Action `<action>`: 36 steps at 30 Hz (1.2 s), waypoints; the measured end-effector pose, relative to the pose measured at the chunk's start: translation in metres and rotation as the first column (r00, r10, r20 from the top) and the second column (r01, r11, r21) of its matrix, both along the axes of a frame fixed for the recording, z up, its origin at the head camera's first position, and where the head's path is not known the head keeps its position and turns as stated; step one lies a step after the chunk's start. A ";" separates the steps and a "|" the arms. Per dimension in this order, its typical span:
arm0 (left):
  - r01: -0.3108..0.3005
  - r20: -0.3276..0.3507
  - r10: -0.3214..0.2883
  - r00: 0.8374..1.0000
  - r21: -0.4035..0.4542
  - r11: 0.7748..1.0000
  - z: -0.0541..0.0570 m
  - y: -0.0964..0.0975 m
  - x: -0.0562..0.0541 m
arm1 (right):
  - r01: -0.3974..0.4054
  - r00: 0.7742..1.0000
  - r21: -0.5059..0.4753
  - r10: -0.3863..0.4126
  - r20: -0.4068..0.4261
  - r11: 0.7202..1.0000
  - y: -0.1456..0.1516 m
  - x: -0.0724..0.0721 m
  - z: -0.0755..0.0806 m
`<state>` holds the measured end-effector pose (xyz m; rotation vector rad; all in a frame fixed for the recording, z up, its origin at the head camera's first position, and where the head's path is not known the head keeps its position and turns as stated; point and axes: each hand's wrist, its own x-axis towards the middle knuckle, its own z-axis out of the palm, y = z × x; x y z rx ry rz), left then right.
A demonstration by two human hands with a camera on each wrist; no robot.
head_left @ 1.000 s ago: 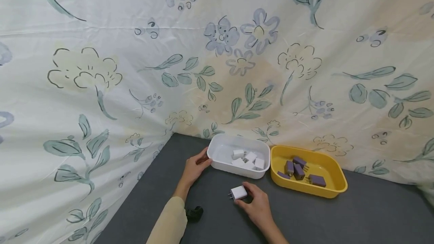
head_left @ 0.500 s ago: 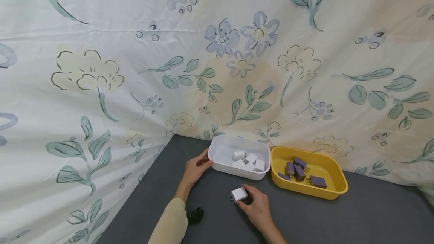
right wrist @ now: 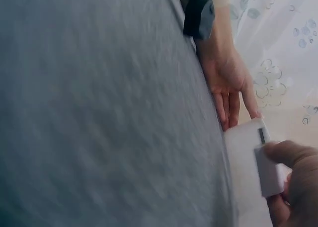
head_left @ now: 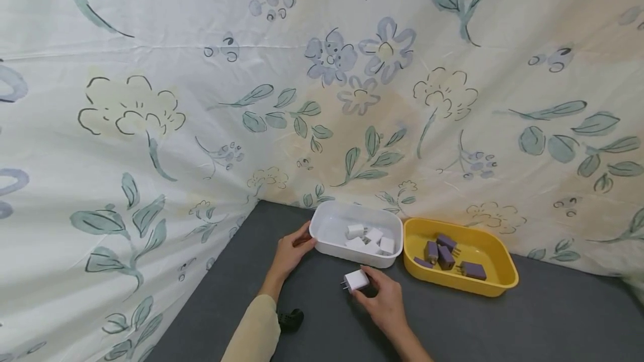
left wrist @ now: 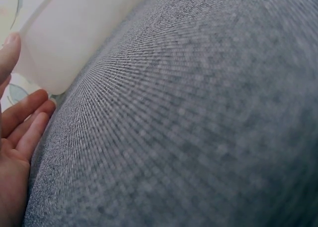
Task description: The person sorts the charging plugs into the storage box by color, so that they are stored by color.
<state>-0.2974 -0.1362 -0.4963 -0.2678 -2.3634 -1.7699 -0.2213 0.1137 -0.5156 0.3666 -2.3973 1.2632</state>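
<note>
Between thumb and fingers, my right hand point(head_left: 384, 300) pinches a white wall charger point(head_left: 356, 280), its metal prongs pointing left. It is in front of the white bin point(head_left: 327, 246), apart from it. The right wrist view shows the same charger point(right wrist: 270, 172) in the grip, with the white bin behind. At the bin's left end, my left hand point(head_left: 292, 250) touches the wall with thumb and fingertips. Its fingers look fairly straight beside the bin's corner in the left wrist view point(left wrist: 20, 132). Several white chargers point(head_left: 373, 235) lie inside the white bin, mostly toward its right side.
A yellow bin point(head_left: 460, 286) stands right beside the white one, holding several purple chargers point(head_left: 445, 257). Both are on a dark grey tabletop point(head_left: 322, 328). Behind and to the left hangs a floral cloth point(head_left: 302, 127). A black wrist device point(head_left: 290, 320) is at the left wrist.
My right hand has risen slightly toward the white bin with the charger still pinched. The left hand keeps its place at the bin's left end.
</note>
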 end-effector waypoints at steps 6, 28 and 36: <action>0.002 0.007 -0.002 1.000 -0.018 1.000 0.002 -0.001 0.001 | 0.031 0.998 -0.048 -0.034 -0.057 0.998 0.003 -0.007 0.017; -0.083 0.018 0.083 0.996 -0.017 0.996 -0.033 -0.003 -0.019 | 0.107 0.987 -0.098 -0.094 0.130 0.989 0.014 -0.034 0.046; -0.070 0.014 0.071 0.997 -0.026 0.997 -0.034 -0.002 -0.021 | 0.112 0.993 0.017 -0.113 0.036 0.994 0.013 -0.048 0.047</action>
